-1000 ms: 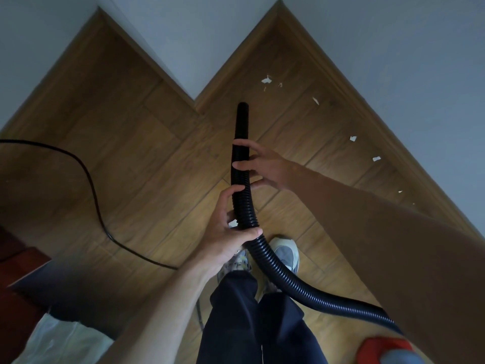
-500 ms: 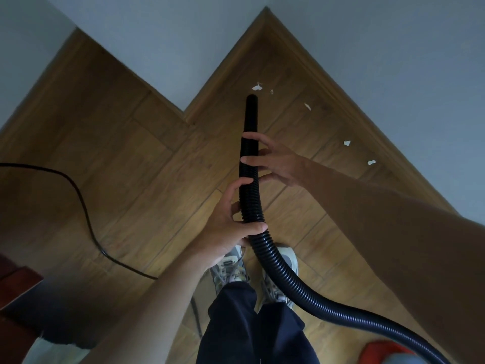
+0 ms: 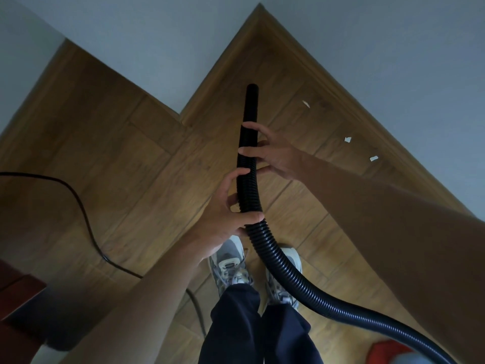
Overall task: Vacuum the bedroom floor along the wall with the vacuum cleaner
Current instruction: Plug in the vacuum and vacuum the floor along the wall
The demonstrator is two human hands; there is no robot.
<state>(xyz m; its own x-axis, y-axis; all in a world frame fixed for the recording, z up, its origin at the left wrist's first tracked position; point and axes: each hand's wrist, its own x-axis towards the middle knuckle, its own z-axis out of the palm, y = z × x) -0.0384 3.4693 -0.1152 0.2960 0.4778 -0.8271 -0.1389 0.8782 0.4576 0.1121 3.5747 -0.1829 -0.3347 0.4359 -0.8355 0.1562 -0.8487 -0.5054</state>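
Wooden plank floor (image 3: 110,158): three white paper scraps (image 3: 347,139) lie near the wall (image 3: 393,61) at two o'clock, a black cord (image 3: 86,219) snakes at nine o'clock, and grey trainers (image 3: 229,261) stand at six.

Over the brown wood-plank floor (image 3: 118,166), a black ribbed vacuum hose (image 3: 265,240) rising from the lower right across a pair of pale laced trainers (image 3: 228,264), its open end toward the inner corner of the grey painted wall (image 3: 157,48); left grip (image 3: 223,222) wrapped round it nearer the body, right grip (image 3: 275,156) holding it just beyond. Right of the hose, three small white paper scraps (image 3: 347,139) on the floor beside the wooden skirting board (image 3: 328,88). Left of it, well apart, a thin black power cable (image 3: 84,206) snaking across the floor.
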